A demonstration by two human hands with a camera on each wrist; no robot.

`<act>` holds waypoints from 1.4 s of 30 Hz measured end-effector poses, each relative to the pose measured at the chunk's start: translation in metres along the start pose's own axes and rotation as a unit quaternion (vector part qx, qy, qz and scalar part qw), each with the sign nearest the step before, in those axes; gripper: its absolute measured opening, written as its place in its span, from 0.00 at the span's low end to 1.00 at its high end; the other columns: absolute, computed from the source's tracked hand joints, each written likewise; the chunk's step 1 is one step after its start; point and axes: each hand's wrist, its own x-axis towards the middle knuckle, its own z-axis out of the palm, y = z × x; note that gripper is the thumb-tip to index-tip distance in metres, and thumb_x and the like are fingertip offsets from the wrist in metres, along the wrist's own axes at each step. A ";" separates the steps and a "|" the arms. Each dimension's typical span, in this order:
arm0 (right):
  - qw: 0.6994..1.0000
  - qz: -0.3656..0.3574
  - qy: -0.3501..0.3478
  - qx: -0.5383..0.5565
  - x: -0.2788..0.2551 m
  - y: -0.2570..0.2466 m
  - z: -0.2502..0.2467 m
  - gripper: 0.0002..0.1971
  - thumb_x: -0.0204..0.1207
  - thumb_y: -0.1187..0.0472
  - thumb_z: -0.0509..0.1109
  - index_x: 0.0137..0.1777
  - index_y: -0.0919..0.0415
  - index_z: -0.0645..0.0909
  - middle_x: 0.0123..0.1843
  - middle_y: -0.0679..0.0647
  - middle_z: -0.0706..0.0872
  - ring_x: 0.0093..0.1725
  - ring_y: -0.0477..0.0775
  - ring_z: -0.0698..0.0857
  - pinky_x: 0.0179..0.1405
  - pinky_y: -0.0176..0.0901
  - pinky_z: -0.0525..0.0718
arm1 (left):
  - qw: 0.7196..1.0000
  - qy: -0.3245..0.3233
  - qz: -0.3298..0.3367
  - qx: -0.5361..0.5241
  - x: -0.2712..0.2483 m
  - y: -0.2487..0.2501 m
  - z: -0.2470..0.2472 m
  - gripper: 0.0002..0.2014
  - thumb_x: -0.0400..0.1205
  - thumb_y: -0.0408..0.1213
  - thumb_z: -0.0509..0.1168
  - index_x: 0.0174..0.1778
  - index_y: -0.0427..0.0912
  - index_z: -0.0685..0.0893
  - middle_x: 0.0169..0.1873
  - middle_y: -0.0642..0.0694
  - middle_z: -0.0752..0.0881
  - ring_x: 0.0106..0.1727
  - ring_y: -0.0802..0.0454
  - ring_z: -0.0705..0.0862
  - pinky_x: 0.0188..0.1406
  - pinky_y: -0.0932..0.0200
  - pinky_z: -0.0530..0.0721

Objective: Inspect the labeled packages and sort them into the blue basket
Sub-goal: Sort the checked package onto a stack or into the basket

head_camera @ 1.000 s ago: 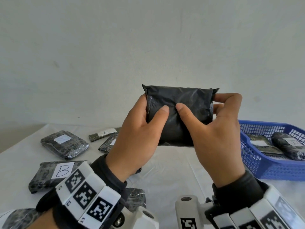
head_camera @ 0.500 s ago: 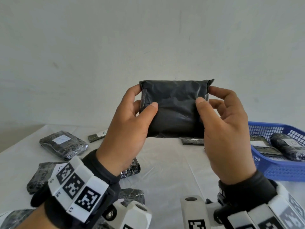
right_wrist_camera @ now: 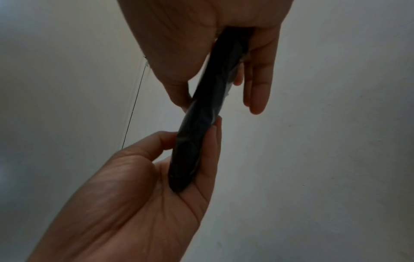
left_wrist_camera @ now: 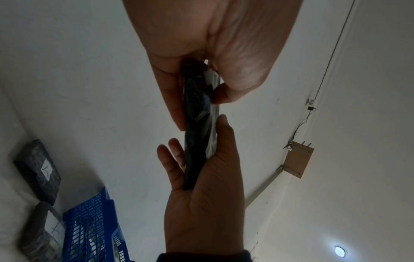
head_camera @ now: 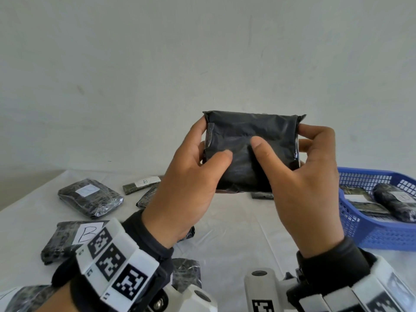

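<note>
From the head camera, a black package (head_camera: 252,152) wrapped in dull, wrinkled plastic was held upright above the table (head_camera: 236,233), its plain side facing the camera. The left hand (head_camera: 186,190) gripped its left edge and the right hand (head_camera: 301,188) its right edge, both thumbs pressed on the front. Half a second before, the thumbs sat farther apart. The blue basket (head_camera: 382,235) stood to the right, two packages inside.

In the left wrist view the package (left_wrist_camera: 199,124) appeared edge-on, pinched from both ends.

The right wrist view was dim; the package (right_wrist_camera: 201,124) seemed thin and dark between both palms.
</note>
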 end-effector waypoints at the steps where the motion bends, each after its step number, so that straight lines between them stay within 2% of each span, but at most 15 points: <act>1: 1.000 0.004 0.000 -0.002 0.000 -0.001 0.000 0.27 0.70 0.44 0.82 0.61 0.47 0.71 0.48 0.38 0.80 0.48 0.31 0.86 0.39 0.31 0.87 | 1.000 -0.003 0.003 0.003 0.000 0.000 0.001 0.23 0.89 0.24 0.59 0.71 0.56 0.81 0.60 0.44 0.92 0.61 0.46 0.92 0.61 0.49 0.91; 9: 1.000 0.001 -0.022 -0.003 -0.003 -0.001 0.001 0.28 0.71 0.47 0.84 0.62 0.47 0.69 0.50 0.38 0.80 0.49 0.30 0.86 0.39 0.30 0.87 | 1.000 -0.011 0.006 0.013 -0.001 0.002 0.000 0.23 0.89 0.23 0.57 0.71 0.53 0.82 0.60 0.44 0.92 0.62 0.45 0.91 0.62 0.45 0.91; 12: 0.999 0.009 -0.038 0.026 0.001 0.004 -0.001 0.23 0.77 0.52 0.81 0.65 0.49 0.73 0.52 0.40 0.83 0.50 0.37 0.90 0.41 0.36 0.91 | 1.000 -0.009 0.001 0.000 0.001 0.005 -0.002 0.24 0.89 0.23 0.56 0.72 0.55 0.82 0.60 0.46 0.92 0.61 0.46 0.92 0.57 0.49 0.92; 14: 0.997 0.025 -0.043 0.052 0.005 0.007 -0.003 0.19 0.79 0.56 0.79 0.66 0.49 0.78 0.55 0.44 0.87 0.51 0.44 0.93 0.45 0.43 0.93 | 1.000 0.005 -0.006 -0.014 0.002 0.006 -0.005 0.23 0.89 0.24 0.58 0.64 0.59 0.85 0.56 0.44 0.93 0.58 0.45 0.93 0.52 0.50 0.93; 15: 0.995 0.038 -0.044 0.079 0.006 0.007 -0.004 0.17 0.81 0.58 0.78 0.68 0.51 0.80 0.56 0.46 0.89 0.51 0.47 0.94 0.46 0.42 0.93 | 1.000 0.009 -0.011 -0.017 0.003 0.007 -0.006 0.23 0.89 0.24 0.58 0.62 0.60 0.85 0.56 0.43 0.93 0.57 0.44 0.93 0.53 0.48 0.93; 17: 0.987 0.059 -0.055 0.142 0.010 0.008 -0.007 0.15 0.86 0.65 0.72 0.71 0.57 0.83 0.57 0.51 0.93 0.52 0.47 0.95 0.45 0.36 0.91 | 1.000 0.010 -0.017 -0.019 0.004 0.008 -0.007 0.23 0.89 0.24 0.58 0.68 0.57 0.83 0.56 0.46 0.94 0.58 0.47 0.93 0.56 0.46 0.93; 21: 0.984 0.054 -0.083 0.151 0.014 0.007 -0.013 0.16 0.88 0.70 0.67 0.71 0.57 0.86 0.57 0.49 0.96 0.57 0.48 0.95 0.53 0.35 0.91 | 0.997 0.025 -0.032 -0.059 0.006 0.010 -0.011 0.23 0.89 0.25 0.59 0.65 0.62 0.80 0.51 0.54 0.95 0.52 0.55 0.94 0.45 0.54 0.94; 24: 0.975 0.061 -0.133 0.167 0.013 0.004 -0.014 0.20 0.88 0.68 0.67 0.77 0.56 0.82 0.63 0.49 0.94 0.62 0.48 0.93 0.58 0.38 0.91 | 0.997 0.038 -0.025 -0.059 0.007 0.009 -0.011 0.27 0.88 0.24 0.60 0.78 0.58 0.75 0.52 0.54 0.95 0.52 0.56 0.94 0.45 0.55 0.93; 28: 0.985 0.008 -0.154 0.080 0.012 0.006 -0.013 0.24 0.87 0.65 0.72 0.81 0.51 0.77 0.66 0.42 0.92 0.66 0.41 0.90 0.63 0.36 0.89 | 0.998 0.048 -0.022 -0.047 0.007 0.006 -0.012 0.26 0.87 0.25 0.63 0.69 0.65 0.77 0.52 0.54 0.95 0.52 0.55 0.94 0.44 0.57 0.93; 32: 0.987 -0.018 -0.159 0.001 0.010 0.016 -0.014 0.44 0.77 0.45 0.81 0.90 0.50 0.65 0.80 0.41 0.80 0.77 0.38 0.81 0.75 0.42 0.84 | 0.997 0.035 -0.034 -0.066 0.007 0.008 -0.012 0.22 0.86 0.26 0.64 0.45 0.62 0.92 0.49 0.49 0.95 0.49 0.54 0.94 0.43 0.58 0.92; 34: 0.986 -0.046 -0.159 -0.020 0.010 0.017 -0.017 0.50 0.70 0.36 0.80 0.90 0.45 0.63 0.86 0.40 0.70 0.82 0.34 0.73 0.78 0.36 0.79 | 0.996 0.031 -0.042 -0.078 0.007 0.008 -0.013 0.17 0.85 0.26 0.66 0.48 0.55 0.93 0.49 0.45 0.95 0.47 0.52 0.94 0.43 0.58 0.92; 36: 0.982 -0.061 -0.180 -0.014 0.010 0.017 -0.021 0.51 0.65 0.33 0.78 0.88 0.38 0.62 0.89 0.40 0.64 0.86 0.37 0.68 0.82 0.42 0.76 | 0.992 0.023 -0.058 -0.106 0.007 0.010 -0.014 0.11 0.79 0.29 0.69 0.49 0.47 0.94 0.46 0.43 0.95 0.45 0.53 0.94 0.41 0.59 0.92; 38: 0.980 -0.058 -0.191 0.009 0.011 0.016 -0.024 0.48 0.63 0.34 0.80 0.86 0.37 0.68 0.86 0.44 0.71 0.83 0.44 0.76 0.80 0.51 0.80 | 0.988 0.004 -0.076 -0.131 0.008 0.010 -0.015 0.11 0.75 0.32 0.73 0.52 0.42 0.93 0.46 0.43 0.95 0.44 0.53 0.94 0.41 0.61 0.92; 40: 0.982 -0.052 -0.180 0.039 0.012 0.016 -0.025 0.45 0.61 0.37 0.82 0.81 0.43 0.76 0.76 0.48 0.84 0.72 0.47 0.86 0.69 0.43 0.87 | 0.986 -0.010 -0.090 -0.143 0.008 0.009 -0.016 0.18 0.76 0.30 0.75 0.63 0.35 0.88 0.52 0.41 0.94 0.50 0.52 0.93 0.48 0.59 0.92; 42: 0.985 -0.051 -0.159 0.050 0.012 0.015 -0.024 0.39 0.59 0.39 0.86 0.73 0.47 0.84 0.67 0.48 0.90 0.64 0.46 0.91 0.59 0.35 0.89 | 0.986 -0.019 -0.093 -0.139 0.008 0.005 -0.017 0.21 0.75 0.32 0.74 0.66 0.37 0.85 0.57 0.42 0.93 0.56 0.51 0.92 0.59 0.52 0.91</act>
